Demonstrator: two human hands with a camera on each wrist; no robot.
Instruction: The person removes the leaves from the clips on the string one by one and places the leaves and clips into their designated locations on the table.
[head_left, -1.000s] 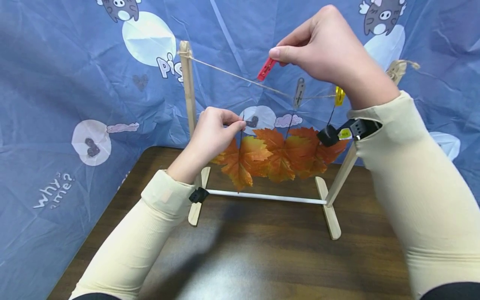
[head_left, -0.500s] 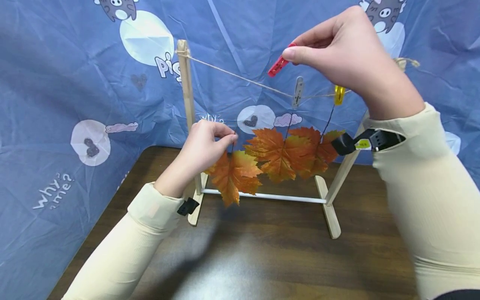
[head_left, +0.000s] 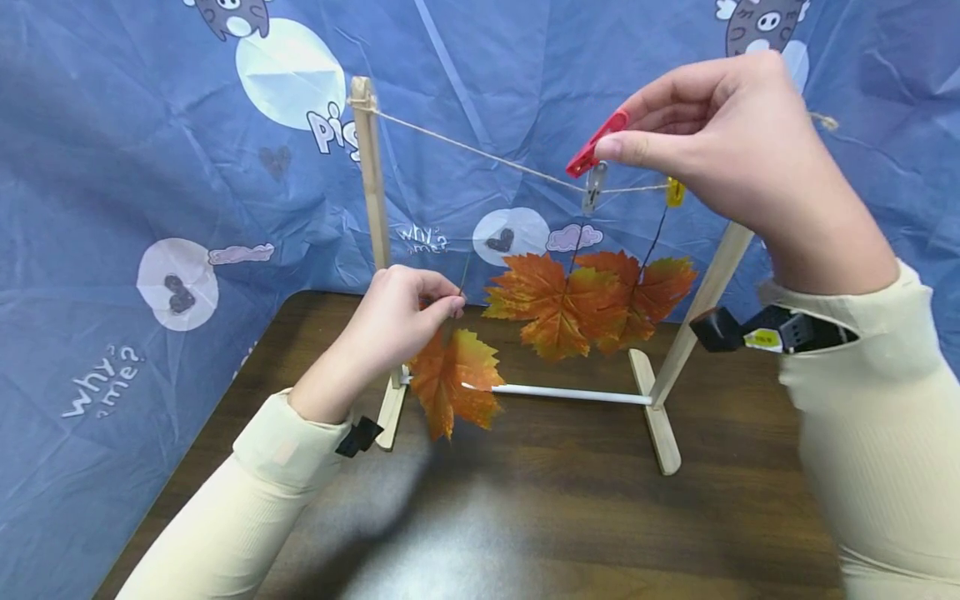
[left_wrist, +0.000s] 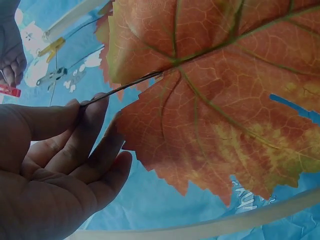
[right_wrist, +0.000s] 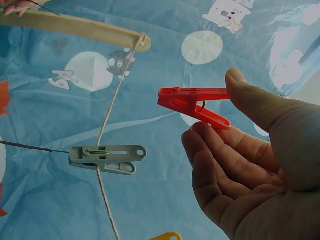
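My left hand (head_left: pixel 401 321) pinches the thin dark stem of an orange maple leaf (head_left: pixel 453 383) between thumb and forefinger; the leaf hangs below the string, in front of the white rod. In the left wrist view the leaf (left_wrist: pixel 215 100) spreads wide beyond the fingertips. My right hand (head_left: pixel 735 142) holds a red clothespin (head_left: pixel 597 143) by its handles, above the string. The right wrist view shows the red clothespin (right_wrist: pixel 192 102) with its tips together, apart from the string (right_wrist: pixel 111 112). A grey clothespin (head_left: pixel 595 187) and a yellow clothespin (head_left: pixel 676 192) sit on the string, each with a leaf hanging below.
The string (head_left: pixel 465 148) runs between two wooden posts, the left post (head_left: pixel 372 175) and the right post (head_left: pixel 708 287). A white rod (head_left: pixel 570 392) joins them low down on the brown table (head_left: pixel 570 517). A blue printed cloth (head_left: pixel 187 150) hangs behind.
My left hand has moved down and left with its leaf, away from the hanging leaves. The right hand has moved right and down with the red clothespin, now overlapping the grey one in the head view.
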